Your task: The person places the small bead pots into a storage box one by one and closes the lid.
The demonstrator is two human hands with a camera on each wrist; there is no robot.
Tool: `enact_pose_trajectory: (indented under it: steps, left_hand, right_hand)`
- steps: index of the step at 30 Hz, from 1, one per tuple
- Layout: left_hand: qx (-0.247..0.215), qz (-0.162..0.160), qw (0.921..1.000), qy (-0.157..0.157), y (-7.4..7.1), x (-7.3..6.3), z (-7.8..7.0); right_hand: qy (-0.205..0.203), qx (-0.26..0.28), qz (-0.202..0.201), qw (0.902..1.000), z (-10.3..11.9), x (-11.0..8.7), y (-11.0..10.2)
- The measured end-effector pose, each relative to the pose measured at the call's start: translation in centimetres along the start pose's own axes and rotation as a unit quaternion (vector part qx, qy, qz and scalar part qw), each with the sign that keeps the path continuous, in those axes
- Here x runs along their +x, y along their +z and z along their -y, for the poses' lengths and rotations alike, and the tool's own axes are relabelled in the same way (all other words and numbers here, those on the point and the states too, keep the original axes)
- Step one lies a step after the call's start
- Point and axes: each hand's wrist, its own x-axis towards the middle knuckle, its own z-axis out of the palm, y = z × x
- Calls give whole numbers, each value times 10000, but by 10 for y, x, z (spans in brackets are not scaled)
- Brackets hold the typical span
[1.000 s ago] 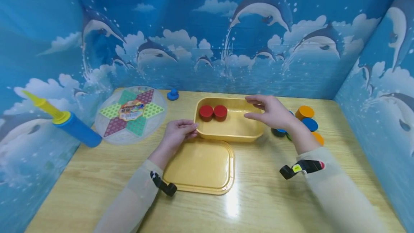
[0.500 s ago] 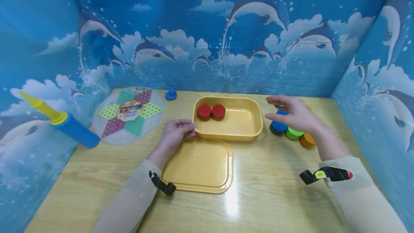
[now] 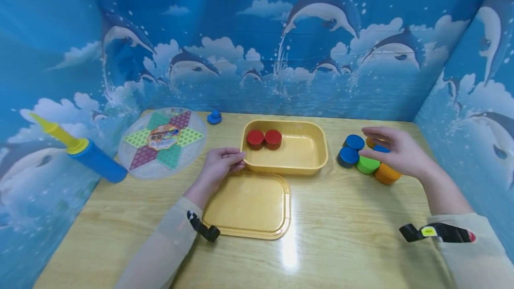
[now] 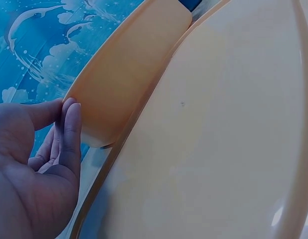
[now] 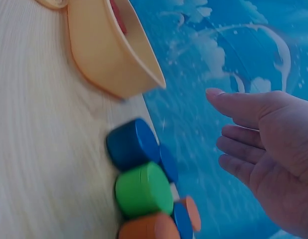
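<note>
My left hand pinches the left rim of a yellow plastic box; the left wrist view shows thumb and fingertips at its corner. Two red round blocks, one beside the other, sit in the left part of the box. My right hand hovers above a cluster of round blocks, its fingers spread and holding nothing. Blue blocks, a green block and orange blocks make up that cluster. The hand partly hides the rear ones.
A yellow lid lies flat in front of the box. Left of it are a star-patterned game board and a blue and yellow pump. A small blue duck stands at the back. Dolphin-print cloth walls the table.
From over the right end of the box, my right hand has moved right to above the block cluster. My left hand has stayed at the rim.
</note>
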Motion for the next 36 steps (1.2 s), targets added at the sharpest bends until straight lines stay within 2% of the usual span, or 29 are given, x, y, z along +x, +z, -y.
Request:
enact_pose_trajectory:
  steps: [6,13,18,26,36]
  left_hand:
    - [-30,-9,10000,-36,1,0,-1]
    - [-64,-8,10000,-55,1,0,-2]
    - [-35,-11,10000,-74,1,0,-2]
    - [44,-53,9999,-119,3,0,-3]
    - [110,-105,9996,-241,4,-1,-5]
  right_hand:
    - [19,-156,-218,9996,-28,-22,-8]
    - [636,-209,-147,9977,-55,-42,-12]
    - [886,-165,-89,9959,-72,-51,-6]
    - [1002,-6,-63,9949,-82,-58,2]
    - [1392,133,-138,9901,-91,-64,12]
